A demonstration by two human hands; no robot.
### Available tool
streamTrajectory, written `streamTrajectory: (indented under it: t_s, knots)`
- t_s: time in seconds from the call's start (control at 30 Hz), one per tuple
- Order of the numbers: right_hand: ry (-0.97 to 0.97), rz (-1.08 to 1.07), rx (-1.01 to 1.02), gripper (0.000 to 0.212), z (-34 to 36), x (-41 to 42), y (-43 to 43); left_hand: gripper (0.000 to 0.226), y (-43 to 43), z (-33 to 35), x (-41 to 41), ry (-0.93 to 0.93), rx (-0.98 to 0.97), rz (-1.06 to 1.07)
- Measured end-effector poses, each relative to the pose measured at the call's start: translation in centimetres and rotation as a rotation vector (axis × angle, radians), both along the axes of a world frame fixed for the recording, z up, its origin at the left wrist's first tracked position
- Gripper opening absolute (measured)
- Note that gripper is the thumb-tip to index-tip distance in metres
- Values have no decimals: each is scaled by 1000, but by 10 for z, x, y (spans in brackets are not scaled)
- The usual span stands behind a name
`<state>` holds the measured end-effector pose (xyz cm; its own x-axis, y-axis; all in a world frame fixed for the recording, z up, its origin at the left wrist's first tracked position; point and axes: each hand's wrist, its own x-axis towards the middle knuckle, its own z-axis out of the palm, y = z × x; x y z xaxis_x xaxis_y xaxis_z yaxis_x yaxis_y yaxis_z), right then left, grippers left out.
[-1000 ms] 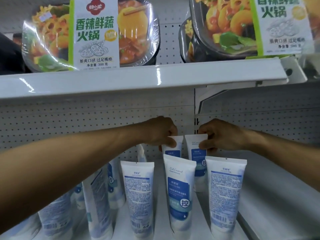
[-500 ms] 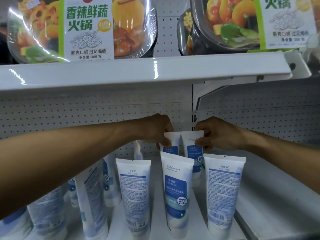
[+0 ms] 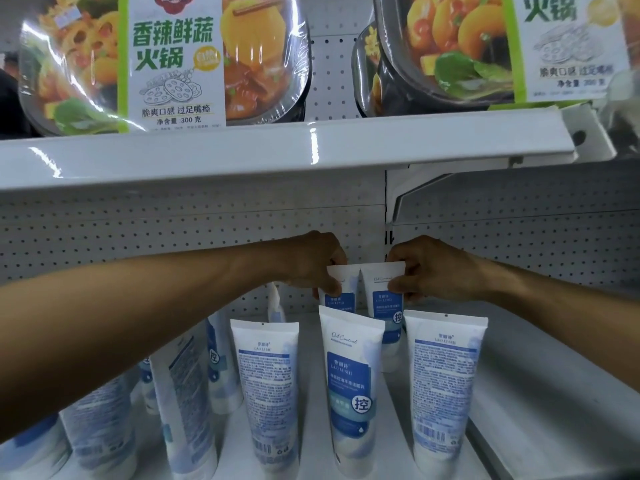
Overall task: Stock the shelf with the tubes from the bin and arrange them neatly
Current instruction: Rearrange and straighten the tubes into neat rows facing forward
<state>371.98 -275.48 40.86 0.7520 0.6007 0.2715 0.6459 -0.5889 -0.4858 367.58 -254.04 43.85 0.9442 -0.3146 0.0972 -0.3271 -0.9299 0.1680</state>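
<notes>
Tubes (image 3: 381, 306), rear row — your left hand (image 3: 311, 265) and right hand (image 3: 440, 271) each pinch one crimped top, evidently squaring them upright.

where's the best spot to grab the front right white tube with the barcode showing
I'd pinch the flat crimped top of the white plastic barcode tube, coming from above: it stands cap-down, so that thin seam is uppermost and clear, with open shelf on its right.

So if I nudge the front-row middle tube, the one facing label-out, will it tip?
Probably tippy: the front middle tube stands tall on its narrower cap end, with a gap on either side. Its flat crimped top suggests soft plastic, so it likely dents under a squeeze.
</notes>
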Motion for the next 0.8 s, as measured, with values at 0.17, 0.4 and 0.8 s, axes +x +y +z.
streamTrajectory:
  t_s: [0.17,0.4,0.8]
  knots:
    - [-31,9,-58,9,3,-2,1,16,-1,1,-3,13,20,-5]
    - [-156,-2,-102,23,9,6,-2,36,6,12,-6,-5,46,42]
    - [-152,149,-287,37,46,-17,44,43,64,34,-69,235,173,-1]
